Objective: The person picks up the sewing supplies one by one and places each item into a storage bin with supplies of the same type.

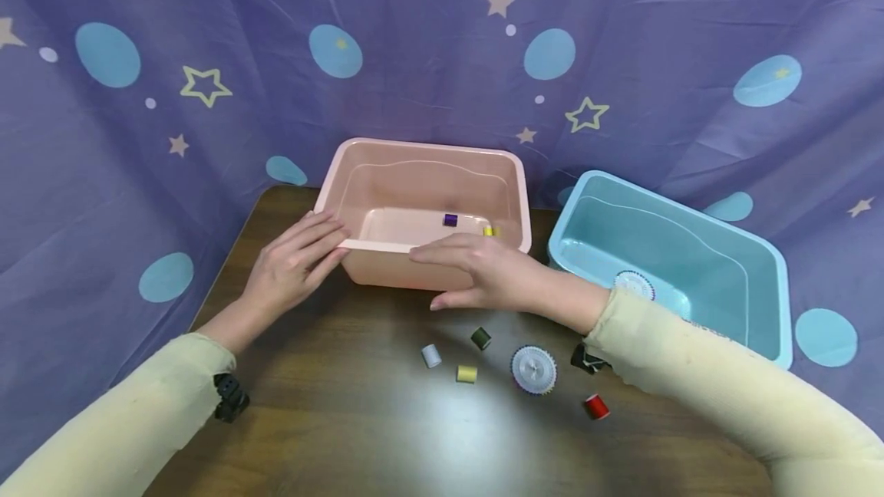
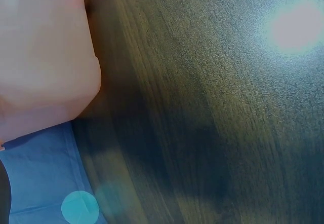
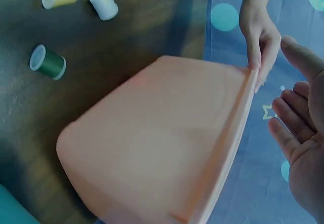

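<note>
My left hand (image 1: 293, 259) grips the front left corner of a pink plastic bin (image 1: 380, 273), thumb outside and fingers over the rim. A purple thread spool (image 1: 450, 220) and a yellow spool (image 1: 489, 231) lie inside that bin. Over the front rim, my right hand (image 1: 486, 271) reaches with fingers extended and thumb apart; the right wrist view shows nothing in its palm (image 3: 311, 168). Nearby on the table are a dark green spool (image 1: 481, 339), a white spool (image 1: 431, 356), another yellow spool (image 1: 466, 373) and a round pin wheel (image 1: 534, 370).
A blue bin (image 1: 714, 240) stands at the right with another pin wheel (image 1: 634, 284) in it. A red spool (image 1: 597, 406) lies on the wooden table (image 1: 331, 405) near the right sleeve. A purple curtain (image 1: 428, 44) hangs close behind both bins.
</note>
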`<control>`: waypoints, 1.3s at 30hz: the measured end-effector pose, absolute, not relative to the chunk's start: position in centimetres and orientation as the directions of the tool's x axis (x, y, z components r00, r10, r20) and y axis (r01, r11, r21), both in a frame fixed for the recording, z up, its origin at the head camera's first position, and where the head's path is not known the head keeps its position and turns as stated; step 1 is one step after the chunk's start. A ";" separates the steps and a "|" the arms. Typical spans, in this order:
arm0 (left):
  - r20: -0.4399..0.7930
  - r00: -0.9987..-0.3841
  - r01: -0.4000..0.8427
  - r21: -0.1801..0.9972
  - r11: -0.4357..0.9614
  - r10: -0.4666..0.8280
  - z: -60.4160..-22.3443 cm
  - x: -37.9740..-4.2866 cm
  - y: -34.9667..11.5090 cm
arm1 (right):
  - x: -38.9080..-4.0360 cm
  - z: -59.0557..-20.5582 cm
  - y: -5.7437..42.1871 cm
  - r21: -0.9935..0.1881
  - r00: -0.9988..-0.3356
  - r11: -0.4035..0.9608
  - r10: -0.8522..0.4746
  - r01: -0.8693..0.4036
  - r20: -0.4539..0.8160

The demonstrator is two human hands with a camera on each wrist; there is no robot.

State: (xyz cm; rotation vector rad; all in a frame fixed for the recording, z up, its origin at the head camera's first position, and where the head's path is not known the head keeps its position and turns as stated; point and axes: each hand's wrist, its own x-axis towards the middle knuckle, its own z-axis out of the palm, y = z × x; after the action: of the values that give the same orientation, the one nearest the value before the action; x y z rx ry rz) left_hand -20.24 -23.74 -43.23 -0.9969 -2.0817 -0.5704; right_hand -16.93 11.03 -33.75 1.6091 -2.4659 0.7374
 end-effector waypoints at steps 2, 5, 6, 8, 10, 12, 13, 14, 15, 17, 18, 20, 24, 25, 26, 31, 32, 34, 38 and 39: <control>0.776 -0.420 0.797 0.069 0.600 0.470 -43.2 -20.2 -23.8 | -16.4 -34.2 11.0 -0.355 -0.434 0.314 -0.835 -0.881 0.338; 0.775 -0.422 0.797 0.071 0.600 0.470 -43.2 -20.2 -23.8 | -15.6 -34.9 11.0 -0.361 -0.429 0.305 -0.838 -0.881 0.338; 0.774 -0.424 0.798 0.074 0.598 0.470 -43.2 -20.2 -23.8 | -15.4 -35.1 11.0 -0.360 -0.424 0.300 -0.839 -0.883 0.340; 0.772 -0.425 0.799 0.075 0.597 0.472 -43.2 -20.3 -23.8 | -15.0 -35.7 11.0 -0.352 -0.414 0.292 -0.842 -0.889 0.347; 0.773 -0.424 0.800 0.076 0.595 0.472 -43.2 -20.3 -23.8 | -14.7 -36.4 11.0 -0.348 -0.408 0.287 -0.843 -0.893 0.351; 0.772 -0.422 0.801 0.073 0.594 0.475 -43.1 -20.3 -23.8 | -14.4 -37.1 11.1 -0.356 -0.407 0.281 -0.843 -0.891 0.353; 0.772 -0.420 0.802 0.069 0.594 0.477 -43.1 -20.3 -23.8 | -14.3 -37.5 11.1 -0.362 -0.408 0.280 -0.842 -0.889 0.352; 0.772 -0.419 0.802 0.068 0.593 0.478 -43.1 -20.3 -23.7 | -14.2 -37.9 11.1 -0.366 -0.411 0.281 -0.843 -0.887 0.348; 0.772 -0.419 0.802 0.068 0.593 0.478 -43.2 -20.4 -23.7 | -14.1 -38.2 11.1 -0.369 -0.414 0.285 -0.844 -0.885 0.340; 0.771 -0.419 0.802 0.068 0.593 0.479 -43.2 -20.4 -23.7 | -13.9 -38.9 11.2 -0.369 -0.420 0.297 -0.849 -0.881 0.320; 0.771 -0.419 0.802 0.068 0.593 0.479 -43.2 -20.4 -23.7 | -13.8 -39.1 11.3 -0.369 -0.427 0.308 -0.852 -0.877 0.304; 0.769 -0.422 0.802 0.068 0.594 0.481 -43.1 -20.4 -23.7 | -13.6 -39.6 11.4 -0.375 -0.441 0.328 -0.856 -0.867 0.270; 0.765 -0.432 0.796 0.075 0.600 0.478 -43.0 -20.3 -23.8 | -13.4 -40.6 11.4 -0.403 -0.462 0.349 -0.857 -0.846 0.228; 0.765 -0.435 0.795 0.079 0.601 0.475 -43.0 -20.3 -23.8 | -13.3 -40.9 11.4 -0.407 -0.465 0.351 -0.856 -0.843 0.226; 0.764 -0.437 0.794 0.081 0.603 0.474 -43.0 -20.3 -23.8 | -13.3 -41.2 11.4 -0.412 -0.467 0.351 -0.855 -0.841 0.224; 0.766 -0.434 0.793 0.075 0.605 0.474 -43.1 -20.4 -23.8 | -13.1 -42.8 11.6 -0.426 -0.480 0.358 -0.848 -0.831 0.226; 0.765 -0.433 0.793 0.072 0.605 0.476 -43.1 -20.4 -23.8 | -13.1 -43.2 11.7 -0.437 -0.488 0.361 -0.843 -0.824 0.225; 0.766 -0.434 0.793 0.077 0.604 0.473 -43.2 -20.3 -23.7 | -13.0 -43.8 11.8 -0.466 -0.512 0.371 -0.831 -0.803 0.220; 0.766 -0.441 0.793 0.089 0.603 0.467 -43.1 -20.3 -23.7 | -12.7 -45.0 11.9 -0.540 -0.564 0.387 -0.800 -0.748 0.207; 0.765 -0.442 0.793 0.090 0.603 0.468 -43.1 -20.3 -23.7 | -12.7 -45.2 11.8 -0.553 -0.574 0.391 -0.793 -0.736 0.203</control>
State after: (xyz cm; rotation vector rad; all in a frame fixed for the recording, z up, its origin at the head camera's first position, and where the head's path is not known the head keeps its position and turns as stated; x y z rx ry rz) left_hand -20.28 -23.73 -43.14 -0.9915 -2.1097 -0.5792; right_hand -12.66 11.84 -45.19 1.4876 -2.6971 0.9919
